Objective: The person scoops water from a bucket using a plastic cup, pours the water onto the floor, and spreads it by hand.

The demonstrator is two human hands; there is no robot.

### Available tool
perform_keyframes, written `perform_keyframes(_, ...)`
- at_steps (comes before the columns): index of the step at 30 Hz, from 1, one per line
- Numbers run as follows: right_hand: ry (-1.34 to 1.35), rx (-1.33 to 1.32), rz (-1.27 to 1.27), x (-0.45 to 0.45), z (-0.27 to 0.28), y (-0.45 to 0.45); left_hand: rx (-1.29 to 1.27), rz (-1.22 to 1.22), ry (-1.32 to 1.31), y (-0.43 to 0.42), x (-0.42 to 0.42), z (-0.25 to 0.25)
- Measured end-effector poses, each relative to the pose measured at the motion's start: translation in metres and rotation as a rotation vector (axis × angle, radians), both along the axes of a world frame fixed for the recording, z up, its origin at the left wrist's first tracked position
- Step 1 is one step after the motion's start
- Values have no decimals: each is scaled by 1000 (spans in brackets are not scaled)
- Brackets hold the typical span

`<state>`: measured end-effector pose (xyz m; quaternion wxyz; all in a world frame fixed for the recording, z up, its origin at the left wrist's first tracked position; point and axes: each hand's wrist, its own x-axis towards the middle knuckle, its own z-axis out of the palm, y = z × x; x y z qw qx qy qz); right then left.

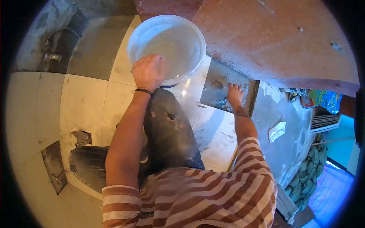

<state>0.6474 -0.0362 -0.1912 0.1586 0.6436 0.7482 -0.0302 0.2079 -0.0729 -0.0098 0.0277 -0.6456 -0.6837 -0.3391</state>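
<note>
A large white bucket [197,41] stands on the tiled floor in front of me, with cloudy water in it. My left hand [149,71] is closed at the bucket's near left rim, the back of the hand towards me; its fingertips are hidden. A dark band circles that wrist. To the right, my right hand [235,94] reaches down with fingers apart over a bare grey patch of floor [218,81] between the tiles and a ledge. It looks to be touching this rough patch.
Pale tiles [85,102] surround my bent knee [171,129] in torn dark trousers. A brown board [266,38] rises behind the patch. A pipe fitting [52,57] juts out at upper left. At right lie a white scrap [277,131], a colourful bag [325,100] and piled sacks [308,173].
</note>
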Motion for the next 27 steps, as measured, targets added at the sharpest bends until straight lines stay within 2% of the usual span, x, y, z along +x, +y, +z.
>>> perform_keyframes(2,-11,26,-43,-14,-24,-20,-1,-1,-3,1,-1,-1)
perform_keyframes(4,67,166,168,-33,-43,-44,-9,-11,-9,0,-1,-1)
perform_keyframes(8,173,89,310,-43,-38,-65,14,-12,9,2,-2,0)
perform_keyframes(10,505,-60,187,-35,-25,-64,56,-15,20,1,-2,-2)
perform_keyframes(11,504,-53,185,-29,-18,-61,56,-17,9,1,-2,-3)
perform_keyframes(13,793,-126,144,-23,9,-50,63,-20,-4,1,-3,-1)
perform_keyframes(14,791,-123,145,-22,26,-45,46,-6,-4,0,-2,-1)
perform_keyframes(16,908,-66,90,-34,93,-29,27,9,-6,0,-2,-1)
perform_keyframes(18,842,38,236,-47,155,-6,53,-7,-12,-1,-2,-4)
perform_keyframes(20,745,13,356,-89,244,13,52,-7,-15,-2,-1,-1)
perform_keyframes(21,699,19,393,-106,267,23,55,0,-18,-2,-1,1)
perform_keyframes(22,651,26,430,-123,284,33,56,-6,-16,-1,-2,-1)
perform_keyframes(25,280,226,641,-190,319,52,80,-19,-2,-1,-4,-7)
perform_keyframes(27,77,346,763,-229,328,64,5,20,2,0,-3,-3)
